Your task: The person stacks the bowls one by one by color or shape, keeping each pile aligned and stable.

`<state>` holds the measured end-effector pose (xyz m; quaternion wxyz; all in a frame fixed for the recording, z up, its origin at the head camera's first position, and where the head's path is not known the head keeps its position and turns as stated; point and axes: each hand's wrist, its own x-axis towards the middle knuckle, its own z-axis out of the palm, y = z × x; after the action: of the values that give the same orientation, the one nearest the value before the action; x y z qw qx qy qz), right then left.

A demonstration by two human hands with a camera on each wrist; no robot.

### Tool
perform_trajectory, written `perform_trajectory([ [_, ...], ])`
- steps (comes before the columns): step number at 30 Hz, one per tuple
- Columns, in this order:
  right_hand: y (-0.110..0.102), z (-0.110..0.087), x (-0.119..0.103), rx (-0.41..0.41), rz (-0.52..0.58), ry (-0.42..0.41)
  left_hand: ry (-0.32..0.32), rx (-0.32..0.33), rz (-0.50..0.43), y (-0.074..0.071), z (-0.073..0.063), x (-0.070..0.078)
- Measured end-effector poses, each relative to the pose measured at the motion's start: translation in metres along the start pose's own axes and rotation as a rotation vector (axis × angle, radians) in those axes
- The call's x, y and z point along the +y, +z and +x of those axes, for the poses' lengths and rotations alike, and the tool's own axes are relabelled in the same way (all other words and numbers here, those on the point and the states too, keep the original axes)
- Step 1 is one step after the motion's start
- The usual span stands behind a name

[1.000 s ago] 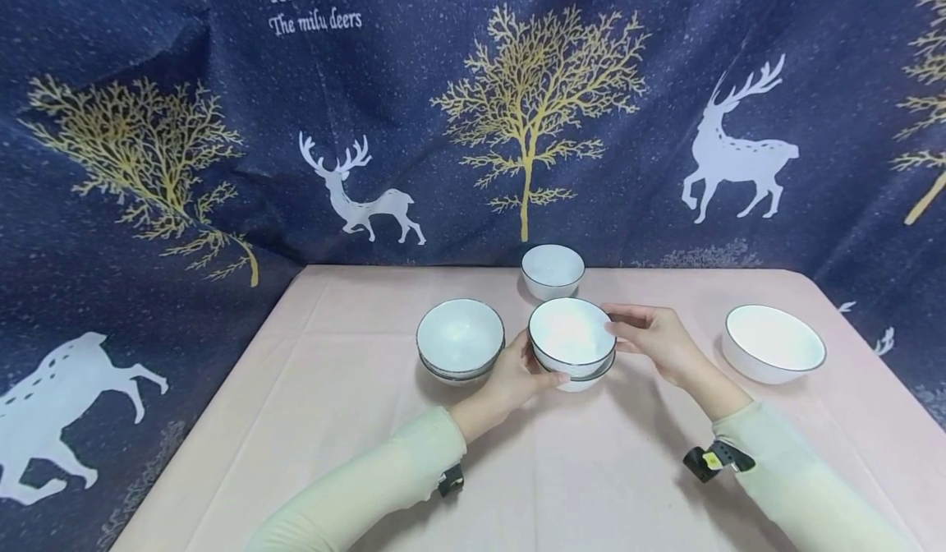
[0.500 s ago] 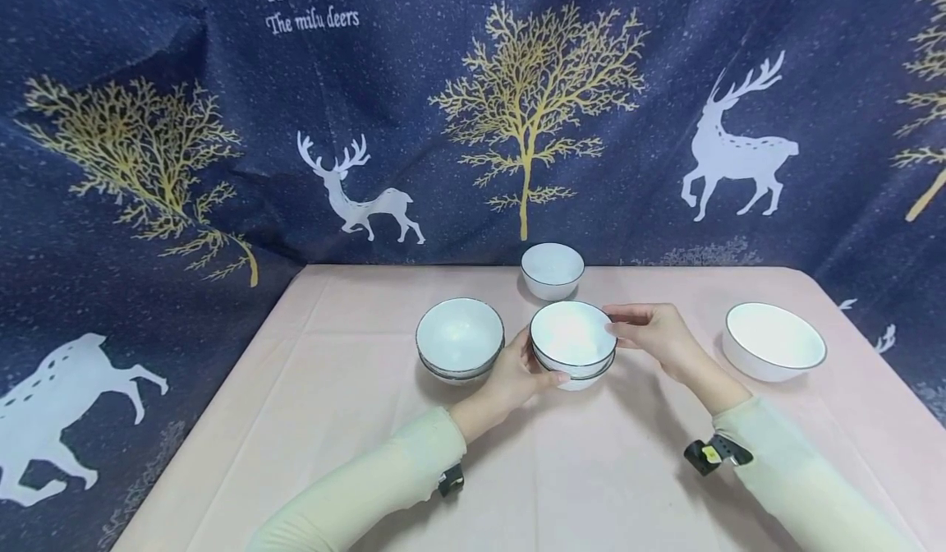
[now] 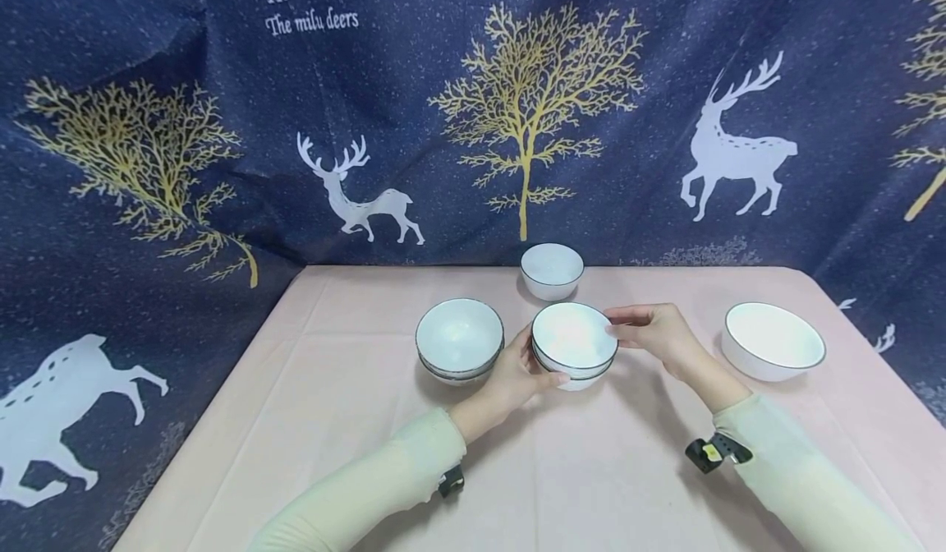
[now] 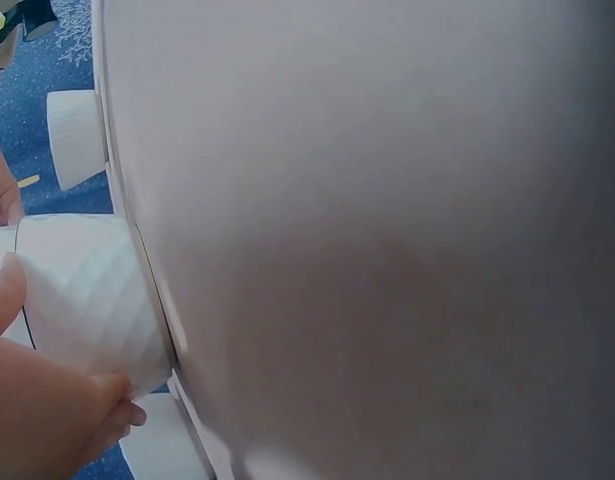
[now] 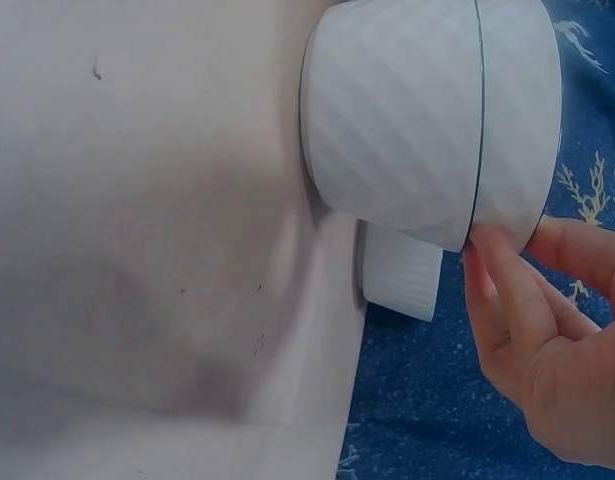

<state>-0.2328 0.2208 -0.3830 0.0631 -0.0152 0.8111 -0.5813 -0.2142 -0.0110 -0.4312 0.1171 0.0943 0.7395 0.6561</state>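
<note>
On the table (image 3: 628, 470), under a pale pink cover, the white lower bowl (image 5: 392, 120) stands upright with the upper bowl (image 3: 575, 334) nested in it. The left hand (image 3: 510, 381) is curled round the lower bowl's left side, thumb at the front. The right hand (image 3: 661, 340), just to the right of the lower bowl, pinches the upper bowl near its dark rim between thumb and fingers. Left of the lower bowl, beside the left hand, is a bowl stack (image 3: 460, 337); behind the lower bowl stands a small bowl (image 3: 552, 269), and well to its right a wide bowl (image 3: 774, 342). Beyond the lower bowl hangs a navy backdrop (image 3: 414, 67) with deer and golden trees.
</note>
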Motion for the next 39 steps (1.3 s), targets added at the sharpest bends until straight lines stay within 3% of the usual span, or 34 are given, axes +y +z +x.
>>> perform_trajectory([
  [22, -0.001, -0.004, 0.002, -0.016, -0.032, -0.034, 0.035, 0.012, 0.036, 0.003, -0.003, 0.002],
  [30, -0.005, -0.006, 0.005, -0.059, -0.024, -0.100, 0.041, 0.007, 0.022, 0.004, -0.003, 0.005],
  [39, -0.021, -0.010, 0.013, -0.106, -0.166, -0.193, 0.042, 0.013, -0.013, 0.004, -0.006, 0.008],
])
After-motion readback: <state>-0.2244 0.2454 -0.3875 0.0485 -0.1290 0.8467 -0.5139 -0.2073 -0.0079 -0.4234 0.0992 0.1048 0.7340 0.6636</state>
